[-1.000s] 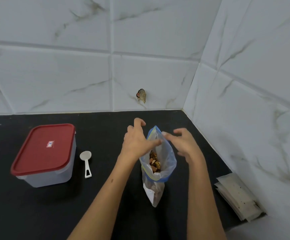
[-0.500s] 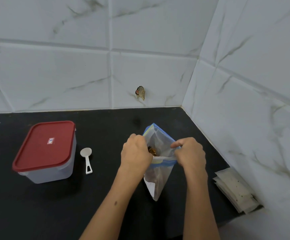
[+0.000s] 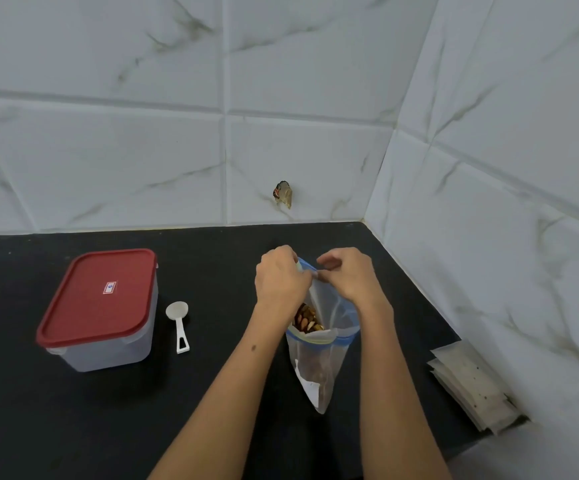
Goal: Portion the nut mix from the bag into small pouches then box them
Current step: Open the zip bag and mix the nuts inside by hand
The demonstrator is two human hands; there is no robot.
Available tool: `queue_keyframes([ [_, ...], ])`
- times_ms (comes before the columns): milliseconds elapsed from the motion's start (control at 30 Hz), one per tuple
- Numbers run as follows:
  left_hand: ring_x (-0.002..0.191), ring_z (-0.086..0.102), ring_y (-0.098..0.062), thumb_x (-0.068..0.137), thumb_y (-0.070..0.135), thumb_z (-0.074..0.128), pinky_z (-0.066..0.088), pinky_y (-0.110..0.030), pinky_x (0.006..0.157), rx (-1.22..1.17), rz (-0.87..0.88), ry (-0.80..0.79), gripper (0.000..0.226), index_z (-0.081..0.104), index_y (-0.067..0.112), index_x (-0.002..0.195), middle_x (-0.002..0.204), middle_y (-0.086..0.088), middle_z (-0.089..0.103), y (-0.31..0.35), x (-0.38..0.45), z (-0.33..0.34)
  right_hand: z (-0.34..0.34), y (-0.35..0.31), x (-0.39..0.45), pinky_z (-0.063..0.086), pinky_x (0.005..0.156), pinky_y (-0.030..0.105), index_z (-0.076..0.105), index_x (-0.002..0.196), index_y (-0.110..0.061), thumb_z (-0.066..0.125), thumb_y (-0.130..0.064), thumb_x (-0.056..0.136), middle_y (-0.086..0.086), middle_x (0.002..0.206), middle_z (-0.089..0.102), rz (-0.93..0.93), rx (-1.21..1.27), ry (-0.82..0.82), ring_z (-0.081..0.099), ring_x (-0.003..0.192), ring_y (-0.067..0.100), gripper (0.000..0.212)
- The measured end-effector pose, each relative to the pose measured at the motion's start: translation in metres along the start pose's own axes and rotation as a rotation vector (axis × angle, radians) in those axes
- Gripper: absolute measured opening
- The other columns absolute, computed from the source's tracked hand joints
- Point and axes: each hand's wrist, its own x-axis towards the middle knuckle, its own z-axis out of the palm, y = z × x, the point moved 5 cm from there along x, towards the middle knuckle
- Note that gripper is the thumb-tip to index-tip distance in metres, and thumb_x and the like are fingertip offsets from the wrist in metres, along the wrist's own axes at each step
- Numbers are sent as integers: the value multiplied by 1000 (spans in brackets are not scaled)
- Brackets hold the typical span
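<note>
Black counter (image 3: 73,427), right rear corner: my left hand (image 3: 281,282), right hand (image 3: 348,280) pinch bag (image 3: 319,362) rim; slip risks tipping nuts (image 3: 307,320).

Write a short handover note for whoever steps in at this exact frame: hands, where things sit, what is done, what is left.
Left hand and right hand both pinch the top edge of the zip bag at its far end. The bag stands on the black counter, mouth open, nut mix visible inside.
White scoop lies untouched beside the box with red lid, which is closed.
Stack of small pouches lies by the right wall.
Done: bag open. Left: scoop nuts into pouches, then box them.
</note>
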Motion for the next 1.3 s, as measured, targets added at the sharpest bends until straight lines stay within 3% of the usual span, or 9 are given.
queue_keyframes([
  [200, 86, 66, -22, 87, 15, 67, 58, -34, 75, 40, -36, -40, 15, 69, 8, 100, 96, -10, 68, -4, 11, 5, 15, -2, 14, 49, 87, 28, 67, 114, -14, 62, -17, 90, 5, 111, 67, -66, -139, -52, 63, 98, 16, 24],
  [400, 66, 52, -12, 92, 12, 58, 44, -25, 60, -9, -139, -96, 12, 66, 5, 97, 86, -7, 58, -12, 19, 10, 17, 9, 18, 49, 79, 31, 64, 108, -11, 49, -14, 96, 6, 104, 63, 26, -87, 7, 59, 91, 17, 20],
  [567, 75, 59, -20, 91, 13, 56, 50, -33, 66, -321, -311, -268, 19, 69, 0, 94, 88, -11, 63, -31, 26, 23, 15, 29, 29, 45, 66, 30, 62, 87, -5, 49, -16, 94, 12, 88, 59, 312, 107, -68, 56, 73, 19, 19],
  [667, 84, 63, -26, 92, 11, 50, 54, -41, 80, -605, -530, -452, 22, 65, -2, 100, 93, -15, 65, -41, 25, 32, 12, 33, 24, 47, 82, 33, 59, 95, -3, 49, -13, 93, 13, 89, 55, 429, 324, -249, 56, 87, 22, 14],
  [767, 67, 55, -21, 93, 12, 39, 48, -36, 68, -839, -662, -593, 27, 58, 3, 77, 71, -11, 60, -43, 21, 41, 18, 41, 18, 48, 76, 35, 56, 83, -8, 47, -17, 88, 10, 74, 57, 506, 657, -379, 55, 76, 20, 14],
  [967, 58, 39, -17, 93, 7, 32, 39, -30, 60, -986, -726, -532, 35, 45, 8, 61, 63, -8, 41, -44, 19, 56, 30, 53, 16, 49, 73, 36, 61, 73, -5, 46, -17, 92, 12, 67, 60, 588, 877, -335, 55, 77, 21, 27],
  [1067, 55, 43, -15, 95, 4, 36, 42, -29, 55, -960, -724, -470, 36, 53, 3, 63, 52, -7, 47, -49, 19, 59, 38, 56, 10, 52, 75, 40, 65, 89, -4, 54, -19, 90, 15, 87, 64, 562, 933, -351, 60, 83, 24, 19],
  [1167, 63, 53, -19, 92, 5, 48, 47, -30, 62, -865, -667, -297, 17, 63, -3, 93, 72, -11, 55, -57, 23, 60, 38, 56, 9, 51, 67, 36, 66, 102, -1, 57, -17, 92, 16, 96, 64, 568, 985, -299, 62, 81, 24, 20],
  [1300, 63, 51, -13, 92, 14, 57, 44, -24, 55, -639, -456, -168, 20, 58, 10, 73, 72, -4, 55, -58, 24, 56, 28, 60, 13, 55, 68, 30, 68, 102, -1, 64, -22, 89, 10, 87, 67, 445, 787, -145, 64, 79, 19, 25],
])
